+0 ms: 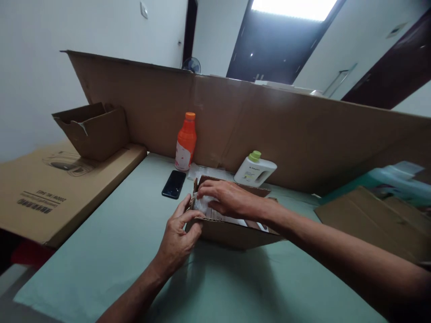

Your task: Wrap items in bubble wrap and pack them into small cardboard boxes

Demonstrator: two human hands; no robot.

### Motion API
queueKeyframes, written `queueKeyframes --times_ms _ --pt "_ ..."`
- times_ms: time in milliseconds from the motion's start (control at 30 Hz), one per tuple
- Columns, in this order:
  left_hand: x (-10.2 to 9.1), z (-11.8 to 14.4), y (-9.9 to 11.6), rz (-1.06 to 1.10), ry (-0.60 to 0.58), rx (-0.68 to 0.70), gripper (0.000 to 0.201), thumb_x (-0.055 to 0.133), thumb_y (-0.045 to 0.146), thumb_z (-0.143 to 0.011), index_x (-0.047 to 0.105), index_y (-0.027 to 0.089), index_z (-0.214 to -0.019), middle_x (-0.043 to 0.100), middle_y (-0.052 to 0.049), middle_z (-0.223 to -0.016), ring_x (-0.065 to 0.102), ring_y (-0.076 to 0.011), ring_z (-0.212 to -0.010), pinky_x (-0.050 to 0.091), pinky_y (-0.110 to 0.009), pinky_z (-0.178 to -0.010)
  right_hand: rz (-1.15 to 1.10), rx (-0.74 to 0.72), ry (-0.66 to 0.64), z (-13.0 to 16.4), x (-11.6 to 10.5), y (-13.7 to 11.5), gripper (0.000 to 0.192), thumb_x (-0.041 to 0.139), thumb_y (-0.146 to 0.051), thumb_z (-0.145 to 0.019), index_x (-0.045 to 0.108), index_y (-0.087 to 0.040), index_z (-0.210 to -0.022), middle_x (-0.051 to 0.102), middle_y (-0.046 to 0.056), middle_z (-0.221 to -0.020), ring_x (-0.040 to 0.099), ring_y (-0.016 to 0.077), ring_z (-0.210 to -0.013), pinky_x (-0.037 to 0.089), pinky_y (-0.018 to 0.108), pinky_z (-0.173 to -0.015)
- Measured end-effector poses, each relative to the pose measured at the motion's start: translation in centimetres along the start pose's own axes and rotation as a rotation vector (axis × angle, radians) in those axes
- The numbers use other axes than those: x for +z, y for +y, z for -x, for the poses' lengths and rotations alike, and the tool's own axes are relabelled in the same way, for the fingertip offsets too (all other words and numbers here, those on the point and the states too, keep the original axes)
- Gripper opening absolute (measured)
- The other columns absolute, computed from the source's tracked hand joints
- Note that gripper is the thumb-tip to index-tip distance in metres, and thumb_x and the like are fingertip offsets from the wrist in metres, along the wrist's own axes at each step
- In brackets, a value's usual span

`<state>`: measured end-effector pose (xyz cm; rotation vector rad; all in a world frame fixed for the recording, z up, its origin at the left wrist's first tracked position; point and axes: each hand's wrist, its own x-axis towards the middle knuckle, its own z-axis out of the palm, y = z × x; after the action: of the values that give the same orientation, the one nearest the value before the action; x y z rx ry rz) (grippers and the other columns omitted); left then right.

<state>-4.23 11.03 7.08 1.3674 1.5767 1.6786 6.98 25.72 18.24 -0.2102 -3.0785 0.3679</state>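
Observation:
An open cardboard box sits on the table in front of me, its long side facing me. My left hand grips the box's left end, thumb on the near side and fingers at the corner. Inside that end lies crumpled clear plastic wrap. My right hand reaches over the box from the right, its bent fingers and thumb closed around part of the wrap. White material shows deeper in the box, partly hidden beneath my right hand and forearm.
Behind the box stand an orange bottle and a white jug with a green cap. A black phone lies left of it. Cardboard panels wall the back. Left are a flat carton and open box; right, cardboard.

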Motion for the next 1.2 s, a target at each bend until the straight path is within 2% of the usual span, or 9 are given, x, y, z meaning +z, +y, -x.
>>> queueKeyframes --times_ms 200,400,500,600,700,833,900,1000,1200 --pt "0.0 -0.2 0.2 -0.002 0.000 0.012 0.018 0.059 0.022 -0.087 0.075 0.022 -0.093 0.063 -0.011 -0.128 0.056 -0.0270 -0.130 0.041 -0.044 -0.112 -0.031 0.030 -0.078 -1.1 1.5 0.3 0.032 0.064 -0.002 -0.079 0.076 -0.018 -0.103 0.077 0.006 -0.098 0.070 0.0219 -0.091 0.050 0.030 -0.079" --pt "0.4 -0.2 0.0 -0.008 0.024 0.012 0.018 0.059 0.025 -0.088 0.076 0.022 -0.093 0.063 -0.013 -0.134 0.055 -0.0288 -0.132 0.041 -0.046 -0.112 -0.181 0.062 -0.047 -0.8 2.9 1.9 0.041 0.059 0.000 -0.077 0.075 -0.018 -0.110 0.077 0.006 -0.106 0.070 0.0202 -0.096 0.052 0.031 -0.086" --pt "0.5 -0.3 -0.2 -0.010 0.029 0.010 0.018 0.059 0.027 -0.089 0.076 0.021 -0.094 0.062 -0.012 -0.136 0.054 -0.0297 -0.134 0.042 -0.047 -0.113 -0.185 0.001 -0.008 -0.1 1.7 1.6 0.046 0.059 -0.001 -0.078 0.071 -0.020 -0.118 0.075 0.006 -0.117 0.068 0.0212 -0.109 0.051 0.035 -0.095" --pt "-0.1 0.2 -0.7 0.000 0.028 0.043 0.034 0.060 0.028 -0.091 0.068 0.028 -0.124 0.047 -0.008 -0.154 0.043 -0.0292 -0.144 0.034 -0.049 -0.119 -0.148 -0.012 0.261 3.0 -0.9 0.3 0.046 0.059 -0.003 -0.082 0.068 -0.023 -0.123 0.071 0.005 -0.127 0.064 0.0212 -0.119 0.048 0.037 -0.102" --pt "-1.4 1.9 -1.8 0.079 0.039 0.006 0.067 0.063 0.034 -0.092 0.035 0.041 -0.152 0.026 -0.002 -0.167 0.034 -0.0291 -0.149 0.028 -0.053 -0.122 -0.128 0.206 0.728 9.9 -1.3 -1.0 0.029 0.056 -0.013 -0.092 0.071 -0.026 -0.114 0.073 0.003 -0.119 0.068 0.0197 -0.111 0.051 0.037 -0.099" --pt "-3.4 4.3 -4.5 0.100 0.045 -0.205 0.080 0.070 0.049 -0.085 0.030 0.043 -0.154 0.031 -0.004 -0.165 0.037 -0.0361 -0.147 0.028 -0.063 -0.120 -0.189 0.635 1.225 19.3 5.4 -2.6 0.017 0.059 -0.023 -0.092 0.070 -0.025 -0.104 0.075 0.005 -0.111 0.069 0.0214 -0.106 0.053 0.039 -0.096" --pt "-3.6 4.2 -5.9 0.087 0.022 -0.290 0.089 0.074 0.054 -0.079 0.029 0.042 -0.154 0.031 -0.005 -0.165 0.035 -0.0385 -0.147 0.027 -0.064 -0.120 -0.332 0.815 1.151 21.1 10.1 -2.9 0.027 0.063 -0.026 -0.087 0.068 -0.023 -0.113 0.074 0.008 -0.115 0.070 0.0232 -0.102 0.056 0.037 -0.084" --pt "-2.1 2.6 -6.6 0.076 -0.088 -0.329 0.091 0.076 0.057 -0.075 0.033 0.037 -0.153 0.036 -0.007 -0.162 0.035 -0.0377 -0.148 0.030 -0.059 -0.121 -0.603 0.863 0.939 19.4 14.8 -1.9 0.064 0.072 -0.029 -0.075 0.055 -0.020 -0.136 0.067 0.013 -0.131 0.065 0.0271 -0.114 0.055 0.040 -0.091" --pt "3.3 2.5 -4.0 0.121 -0.102 -0.283 0.086 0.073 0.050 -0.077 0.037 0.020 -0.149 0.057 -0.016 -0.141 0.059 -0.0325 -0.127 0.047 -0.047 -0.109 -0.761 0.833 0.938 16.8 15.8 -2.0 0.053 0.067 -0.037 -0.077 0.059 -0.017 -0.125 0.070 0.014 -0.123 0.067 0.0290 -0.105 0.054 0.044 -0.092"
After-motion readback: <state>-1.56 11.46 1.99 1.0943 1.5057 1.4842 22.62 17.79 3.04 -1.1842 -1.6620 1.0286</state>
